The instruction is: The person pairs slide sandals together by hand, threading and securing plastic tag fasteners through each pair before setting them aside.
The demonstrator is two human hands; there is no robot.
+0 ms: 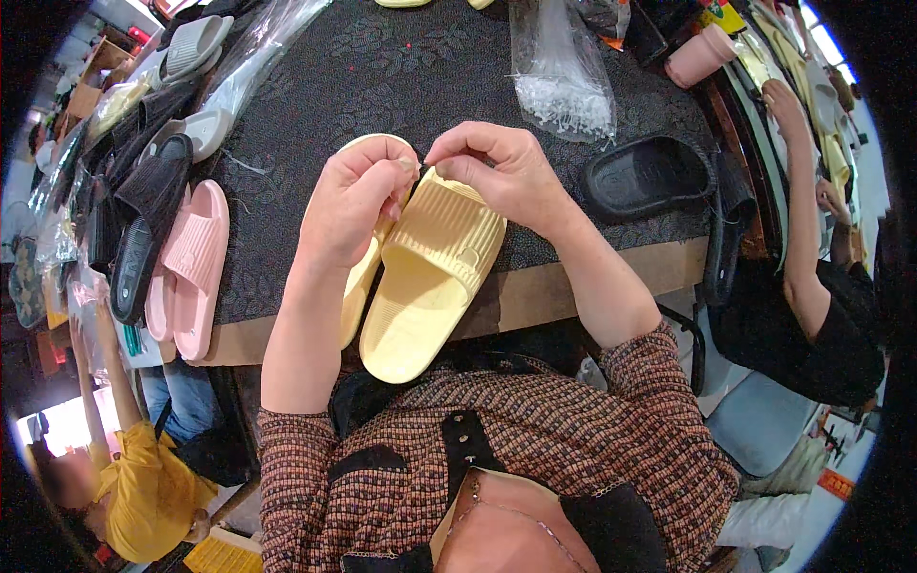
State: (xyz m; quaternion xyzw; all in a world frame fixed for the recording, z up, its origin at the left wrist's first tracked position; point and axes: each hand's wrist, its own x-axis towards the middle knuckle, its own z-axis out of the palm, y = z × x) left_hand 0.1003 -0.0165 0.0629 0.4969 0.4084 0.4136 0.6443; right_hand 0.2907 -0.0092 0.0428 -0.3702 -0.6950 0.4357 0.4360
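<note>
A pale yellow slide slipper (413, 304) with a ribbed strap lies before me, its heel toward my body. Its mate, a second yellow slipper (353, 304), sits close along its left side, partly covered by my left hand (366, 191). That hand is closed in a pinch by the slippers' far ends. Opposite it, my right hand (499, 175) pinches with thumb and forefinger above the toe end of the nearer slipper. Something small and dark shows between the two sets of fingertips; its kind is too small to tell.
A clear bag of small white pieces (565, 103) lies at the back, near a pink cup (702, 55). Black slippers (648, 179) rest at right; pink slippers (196, 267) and other dark ones (143, 258) crowd the left edge. Co-workers (143, 487) stand on both sides.
</note>
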